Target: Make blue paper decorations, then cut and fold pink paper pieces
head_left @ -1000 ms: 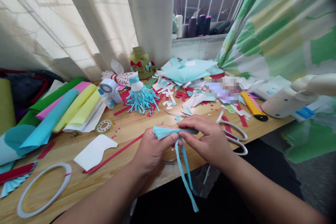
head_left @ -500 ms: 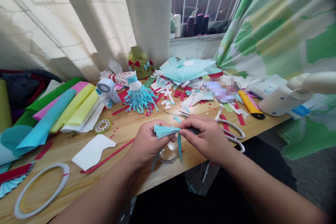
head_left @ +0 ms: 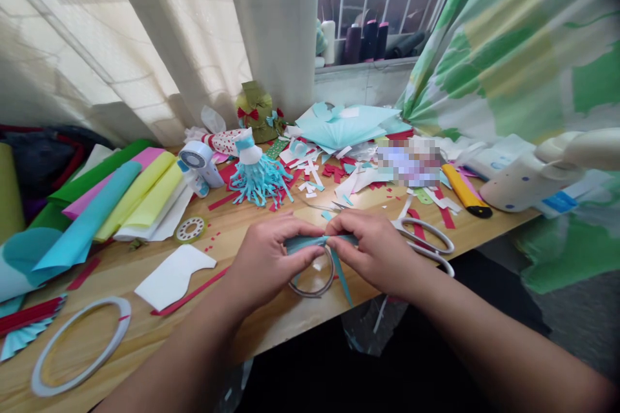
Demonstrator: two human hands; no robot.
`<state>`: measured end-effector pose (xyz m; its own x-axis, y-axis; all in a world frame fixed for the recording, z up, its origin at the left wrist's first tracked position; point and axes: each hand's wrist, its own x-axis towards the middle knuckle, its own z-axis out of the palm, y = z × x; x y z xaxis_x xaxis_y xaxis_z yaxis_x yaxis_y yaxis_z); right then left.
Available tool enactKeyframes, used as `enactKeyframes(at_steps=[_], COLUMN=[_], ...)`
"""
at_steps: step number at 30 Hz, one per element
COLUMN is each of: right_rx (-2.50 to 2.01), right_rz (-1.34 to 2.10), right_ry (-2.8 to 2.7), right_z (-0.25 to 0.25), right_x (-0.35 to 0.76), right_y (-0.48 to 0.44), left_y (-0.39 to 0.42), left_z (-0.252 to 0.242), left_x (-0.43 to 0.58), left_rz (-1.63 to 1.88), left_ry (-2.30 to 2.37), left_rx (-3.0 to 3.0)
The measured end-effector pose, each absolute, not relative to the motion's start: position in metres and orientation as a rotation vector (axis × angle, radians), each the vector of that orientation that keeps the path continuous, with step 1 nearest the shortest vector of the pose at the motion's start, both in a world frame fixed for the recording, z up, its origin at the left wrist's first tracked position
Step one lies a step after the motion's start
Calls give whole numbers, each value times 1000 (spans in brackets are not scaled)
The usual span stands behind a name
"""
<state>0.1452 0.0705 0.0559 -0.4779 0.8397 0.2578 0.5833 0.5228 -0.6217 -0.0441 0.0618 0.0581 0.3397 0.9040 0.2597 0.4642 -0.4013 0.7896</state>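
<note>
On my feed, the left hand (head_left: pixel 274 264) and right hand (head_left: pixel 372 248) are together, both pinching a light-blue paper fringe (head_left: pixel 310 243) between the fingertips, near the front edge of the wooden tabletop (head_left: pixel 232 226). A narrow blue paper strip (head_left: pixel 343 276) hangs below them, beside a clear round tape roll (head_left: pixel 314 282). Steel scissors with white handles (head_left: pixel 426 242) lie just right of my right hand.

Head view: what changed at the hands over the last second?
The left hand has moved up and over the blue paper fringe, closing toward the right hand; the fringe no longer fans out and now lies pinched flat between them, its loose strip pointing down. The scissors and fringed paper figure stayed put.
</note>
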Motion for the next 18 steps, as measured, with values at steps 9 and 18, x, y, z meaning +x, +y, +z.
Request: enactKeyframes(at_steps=[9,18], right_rx=[-1192,-1156], right_rz=[620,614], right_ry=[-2298,-2359], right_z=[69,76], right_x=[136,134], right_y=[80,90], left_y=[57,56], left_z=[55,58], left_x=[-43,-42], left_rz=[1090,1078], left_ry=[1249,1313], left_rx=[2353,2354])
